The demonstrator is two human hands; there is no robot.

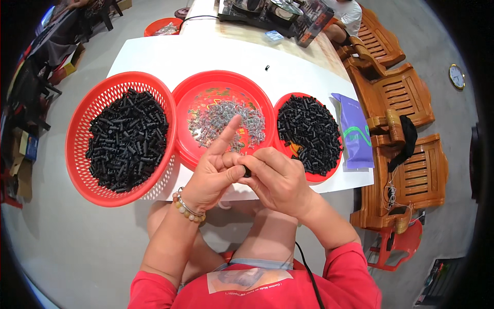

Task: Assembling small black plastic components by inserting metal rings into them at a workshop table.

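Observation:
My left hand and my right hand meet in front of me, near the table's front edge. A small black cylindrical piece is pinched between them, mostly covered by the fingers. The left index finger points up and away while its thumb and other fingers close on the piece. The right thumb and fingers are closed on its other side. Beyond the hands, a round red tray holds a heap of small shiny clear or silvery parts.
At left, a red slotted basket holds many black ribbed tubes. A red dish of shorter black pieces stands at right, beside a purple packet. One small black piece lies on the white board. Wooden chairs stand beyond.

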